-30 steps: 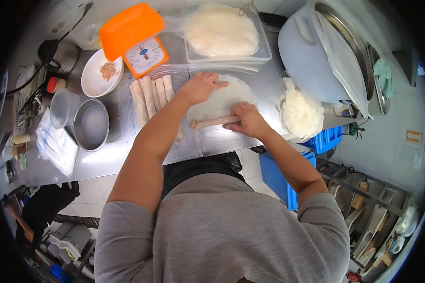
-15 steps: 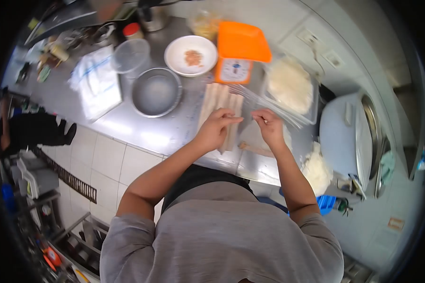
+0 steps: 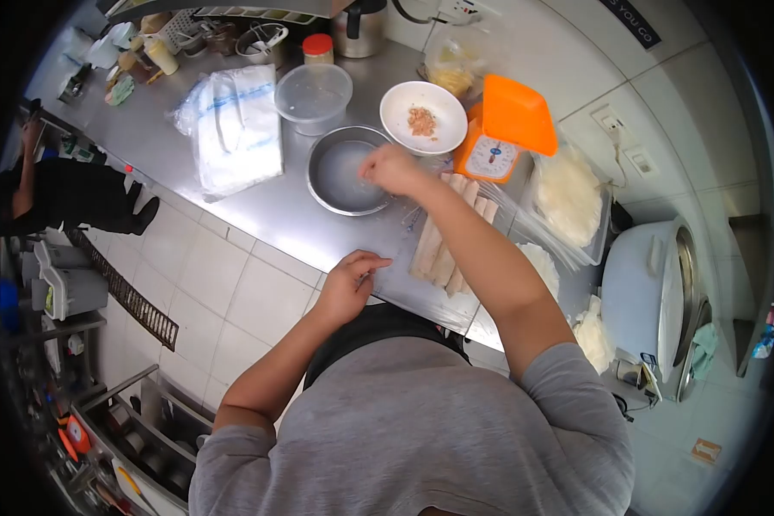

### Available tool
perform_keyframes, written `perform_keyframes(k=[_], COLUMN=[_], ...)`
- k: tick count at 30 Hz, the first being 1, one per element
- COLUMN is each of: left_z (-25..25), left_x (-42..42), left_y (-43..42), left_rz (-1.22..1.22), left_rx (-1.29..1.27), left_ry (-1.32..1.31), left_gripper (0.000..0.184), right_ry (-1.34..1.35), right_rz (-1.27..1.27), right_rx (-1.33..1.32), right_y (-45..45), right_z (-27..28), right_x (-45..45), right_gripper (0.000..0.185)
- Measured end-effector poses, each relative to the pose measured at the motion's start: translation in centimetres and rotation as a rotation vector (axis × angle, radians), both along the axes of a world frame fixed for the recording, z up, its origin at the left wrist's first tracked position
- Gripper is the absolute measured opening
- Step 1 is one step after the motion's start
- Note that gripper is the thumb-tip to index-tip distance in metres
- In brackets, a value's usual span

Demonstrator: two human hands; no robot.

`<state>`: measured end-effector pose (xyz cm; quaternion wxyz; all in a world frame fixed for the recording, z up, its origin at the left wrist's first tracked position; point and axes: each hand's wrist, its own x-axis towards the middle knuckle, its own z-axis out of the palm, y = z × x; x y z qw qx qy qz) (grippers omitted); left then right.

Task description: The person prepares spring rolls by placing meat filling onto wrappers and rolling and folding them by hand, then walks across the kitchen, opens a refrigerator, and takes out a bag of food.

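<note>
My right hand (image 3: 393,169) is over the right side of a round metal bowl (image 3: 322,179) with cloudy liquid inside. Its fingers are bunched together and point into the bowl; anything between them is hidden. Near the table's front edge, my left hand (image 3: 349,288) hovers with thumb and index finger apart, holding nothing visible. Several pale rolls (image 3: 439,249) lie side by side on plastic film, right of the metal bowl. Beyond my right forearm, a thin white sheet (image 3: 540,267) is partly hidden. A white bowl (image 3: 396,107) holds a little pinkish filling.
An orange scale (image 3: 494,159) stands beside a plastic tray of pale sheets (image 3: 568,202). At right are a large lidded pot (image 3: 632,288) and a pale stack (image 3: 592,335). Folded plastic bags (image 3: 236,133) and a clear tub (image 3: 314,95) lie left. Another person (image 3: 77,196) is at far left.
The view has swung left. My hands have left the roll and sheet they touched at first; my right hand has crossed to the metal bowl, and my left hand has come toward the table's front edge.
</note>
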<state>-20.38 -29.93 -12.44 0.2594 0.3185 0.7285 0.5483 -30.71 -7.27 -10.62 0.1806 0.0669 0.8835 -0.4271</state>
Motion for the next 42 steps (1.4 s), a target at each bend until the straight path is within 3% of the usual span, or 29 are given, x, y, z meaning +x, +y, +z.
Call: perform_keyframes(k=[4, 7, 9, 11, 13, 14, 16, 18, 21, 22, 25, 26, 29, 34, 37, 40, 42], left_z=[0.8, 0.8, 0.4, -0.3, -2.6, -3.0, -3.8, -4.5, -4.0, -3.7, -4.1, -4.5, -4.9, -5.3, -5.2, -4.1, -2.5], left_x=[0.2, 1.2, 2.2, 4.3, 6.3, 6.8, 7.7, 8.6, 9.1, 9.2, 9.8, 10.1, 10.4, 10.6, 10.4, 10.3, 11.8], left_y=[2.3, 6.2, 9.7, 13.6, 17.1, 18.2, 20.1, 20.1, 19.7, 19.8, 20.1, 20.1, 20.0, 20.3, 20.2, 20.4, 21.2], left_rz=[-0.133, -0.286, -0.419, -0.523, -0.573, -0.656, -0.811, -0.718, -0.679, -0.679, -0.667, -0.650, -0.612, -0.570, -0.544, -0.542, -0.491], left_rx=[0.013, 0.094, 0.139, 0.109, 0.103, -0.028, -0.302, -0.289, -0.316, -0.329, -0.391, -0.391, -0.425, -0.492, -0.491, -0.587, -0.259], left_ry=[0.068, 0.245, 0.399, 0.506, 0.745, 0.791, 0.879, 0.966, 1.023, 1.032, 1.002, 1.031, 1.090, 1.024, 0.885, 0.877, 0.884], left_gripper=[0.041, 0.041, 0.041, 0.036, 0.033, 0.033, 0.035, 0.035, 0.035, 0.036, 0.036, 0.033, 0.029, 0.030, 0.032, 0.039, 0.039], right_ry=[0.052, 0.177, 0.168, 0.051, 0.020, 0.217, 0.293, 0.030, -0.099, -0.106, 0.078, 0.126, 0.076, -0.130, 0.061, -0.020, 0.083], right_rz=[-0.542, -0.760, -0.874, -0.831, -0.783, -0.783, -0.632, -0.348, -0.565, -0.546, -0.229, -0.227, -0.423, -0.534, -0.379, -0.524, -0.489], right_rx=[-0.866, -0.867, -0.567, 0.092, 0.468, 0.147, 0.134, 0.709, 0.697, 0.744, 0.517, 0.504, 0.594, 0.588, 0.489, 0.602, 0.595], right_y=[6.1, 10.4, 13.4, 16.4, 15.0, 13.6, 11.6, 10.7, 14.4, 14.2, 11.6, 11.7, 15.4, 18.7, 18.0, 19.3, 20.4], right_z=[4.1, 6.2, 5.5, 0.5, -4.5, -11.0, -11.9, -7.8, -6.3, -5.9, -8.0, -8.5, -9.1, -6.4, -6.2, -6.7, -5.5], right_x=[6.0, 15.2, 22.6, 30.0, 34.4, 36.2, 36.5, 37.4, 39.2, 38.5, 35.3, 35.1, 37.3, 41.8, 42.0, 44.9, 45.9], right_gripper=[0.022, 0.024, 0.024, 0.023, 0.033, 0.045, 0.066, 0.086, 0.099, 0.098, 0.096, 0.094, 0.094, 0.097, 0.098, 0.092, 0.080])
